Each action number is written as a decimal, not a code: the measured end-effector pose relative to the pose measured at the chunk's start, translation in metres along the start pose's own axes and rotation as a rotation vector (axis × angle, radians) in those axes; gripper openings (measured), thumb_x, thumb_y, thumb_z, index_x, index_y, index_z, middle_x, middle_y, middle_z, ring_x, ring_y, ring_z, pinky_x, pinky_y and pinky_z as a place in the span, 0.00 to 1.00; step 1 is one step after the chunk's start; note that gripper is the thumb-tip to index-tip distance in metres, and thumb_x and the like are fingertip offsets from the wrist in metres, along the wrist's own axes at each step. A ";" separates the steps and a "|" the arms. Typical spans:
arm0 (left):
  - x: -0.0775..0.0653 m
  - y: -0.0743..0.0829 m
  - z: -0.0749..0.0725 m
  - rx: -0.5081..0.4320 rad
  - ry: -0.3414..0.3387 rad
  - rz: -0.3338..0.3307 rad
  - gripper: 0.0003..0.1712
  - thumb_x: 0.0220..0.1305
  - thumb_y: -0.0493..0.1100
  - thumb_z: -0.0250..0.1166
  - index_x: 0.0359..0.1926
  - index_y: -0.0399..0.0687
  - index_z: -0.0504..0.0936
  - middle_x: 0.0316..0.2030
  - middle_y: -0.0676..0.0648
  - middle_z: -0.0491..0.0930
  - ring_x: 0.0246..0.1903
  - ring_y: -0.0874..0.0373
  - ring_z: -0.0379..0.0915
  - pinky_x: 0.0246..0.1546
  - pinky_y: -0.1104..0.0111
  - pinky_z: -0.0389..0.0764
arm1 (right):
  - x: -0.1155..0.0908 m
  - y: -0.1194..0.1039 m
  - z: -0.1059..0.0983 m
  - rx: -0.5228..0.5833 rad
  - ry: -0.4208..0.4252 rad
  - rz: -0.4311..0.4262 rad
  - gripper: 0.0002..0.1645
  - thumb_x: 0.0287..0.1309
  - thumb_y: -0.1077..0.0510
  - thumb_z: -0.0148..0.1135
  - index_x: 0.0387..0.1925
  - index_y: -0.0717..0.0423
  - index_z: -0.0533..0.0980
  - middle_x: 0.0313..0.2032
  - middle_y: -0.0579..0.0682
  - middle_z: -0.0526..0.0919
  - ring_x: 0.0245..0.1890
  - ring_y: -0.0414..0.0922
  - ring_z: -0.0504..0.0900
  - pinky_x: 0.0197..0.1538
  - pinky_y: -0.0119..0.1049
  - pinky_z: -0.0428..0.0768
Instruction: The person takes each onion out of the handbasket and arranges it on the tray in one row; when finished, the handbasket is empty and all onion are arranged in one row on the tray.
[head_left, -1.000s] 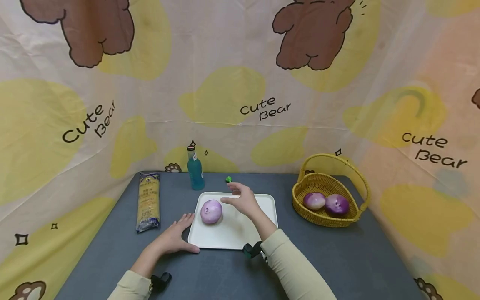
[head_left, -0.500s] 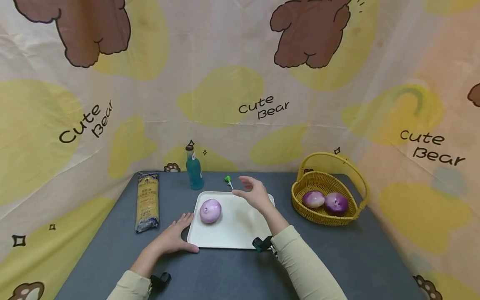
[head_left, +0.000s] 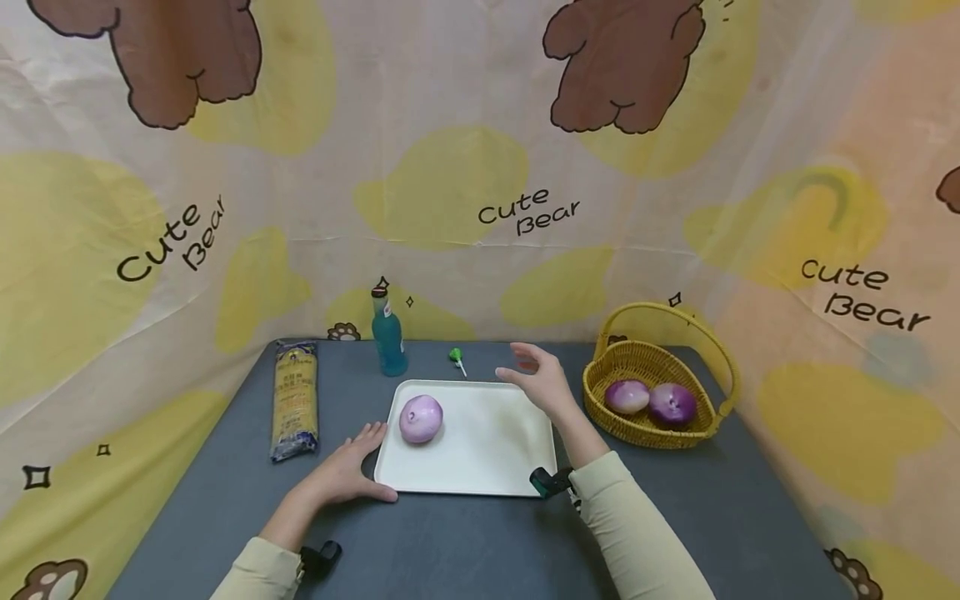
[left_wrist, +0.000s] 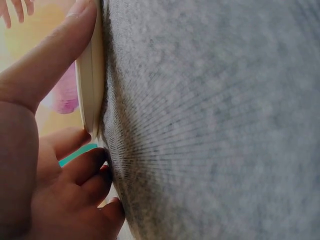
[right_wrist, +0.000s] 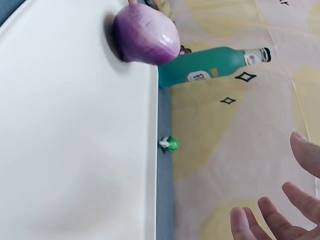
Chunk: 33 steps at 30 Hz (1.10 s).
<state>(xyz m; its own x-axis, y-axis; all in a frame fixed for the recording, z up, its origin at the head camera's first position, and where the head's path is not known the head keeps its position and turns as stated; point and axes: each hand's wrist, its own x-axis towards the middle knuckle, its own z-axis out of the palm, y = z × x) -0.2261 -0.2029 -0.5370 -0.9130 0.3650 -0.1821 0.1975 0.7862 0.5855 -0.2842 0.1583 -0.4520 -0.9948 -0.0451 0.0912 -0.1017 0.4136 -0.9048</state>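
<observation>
A white tray (head_left: 480,450) lies on the grey table, with a purple onion (head_left: 422,419) on its left part. My left hand (head_left: 347,471) rests at the tray's front-left corner, fingers spread along the left side and thumb at the front edge. In the left wrist view, the thumb (left_wrist: 55,52) touches the tray rim (left_wrist: 90,95). My right hand (head_left: 546,387) hovers over the tray's back-right corner, holding nothing, its fingers loosely bent and apart. In the right wrist view, the onion (right_wrist: 146,35) shows across the tray from that hand.
Behind the tray stand a blue-green bottle (head_left: 388,335) and, lying down, a green lollipop (head_left: 457,357). A yellow packet (head_left: 296,400) lies at the left. To the right, a yellow wicker basket (head_left: 637,433) with a tall handle holds two onions (head_left: 672,405).
My right hand has moved right, from near the onion to the tray's back-right corner, uncovering the lollipop. The left hand and the onion have stayed in place.
</observation>
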 end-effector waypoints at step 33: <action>0.001 -0.003 0.000 -0.011 0.004 0.020 0.73 0.40 0.67 0.81 0.78 0.36 0.54 0.77 0.32 0.51 0.78 0.33 0.40 0.74 0.35 0.43 | 0.006 0.033 -0.120 -0.068 0.033 0.142 0.40 0.63 0.48 0.69 0.72 0.53 0.66 0.70 0.62 0.68 0.70 0.61 0.66 0.70 0.58 0.70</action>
<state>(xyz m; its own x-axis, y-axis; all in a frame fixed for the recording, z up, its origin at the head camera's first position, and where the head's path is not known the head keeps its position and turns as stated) -0.2277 -0.2050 -0.5388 -0.9104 0.3784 -0.1671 0.2119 0.7736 0.5973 -0.2937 0.2805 -0.4313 -0.9987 0.0473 -0.0209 0.0408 0.4743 -0.8794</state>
